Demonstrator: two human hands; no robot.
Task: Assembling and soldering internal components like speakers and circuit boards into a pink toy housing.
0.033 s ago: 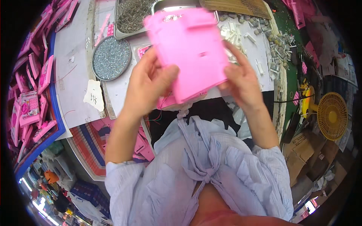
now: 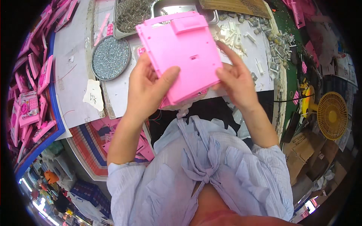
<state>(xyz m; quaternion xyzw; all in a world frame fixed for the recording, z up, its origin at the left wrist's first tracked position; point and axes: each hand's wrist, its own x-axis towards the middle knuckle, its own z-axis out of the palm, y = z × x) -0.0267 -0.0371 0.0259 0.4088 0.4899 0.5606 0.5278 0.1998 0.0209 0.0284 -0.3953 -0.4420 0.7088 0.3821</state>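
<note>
Between my two hands is a pink plastic toy casing (image 2: 188, 56), back side up, with a raised block near its far edge and a small slot in the middle. My left hand (image 2: 149, 83) grips its left edge, thumb on top and fingers underneath. At the right edge my right hand (image 2: 237, 79) holds it, thumb on the upper face. The casing is raised over the near part of the worktable. Part of another pink piece (image 2: 141, 51) shows behind it; most of that piece is hidden.
Left of the casing stands a round dish of small screws (image 2: 111, 58). Beyond it a metal tray (image 2: 132, 17) holds springs. White plastic parts (image 2: 232, 41) and small grey cylinders (image 2: 277, 49) lie at the right. Pink toys (image 2: 30, 103) fill a blue-edged bin far left. A yellow fan (image 2: 332, 116) stands right.
The casing has shifted slightly left and tilted a little, with both hands still on it. It was blurred by motion before and shows sharply now.
</note>
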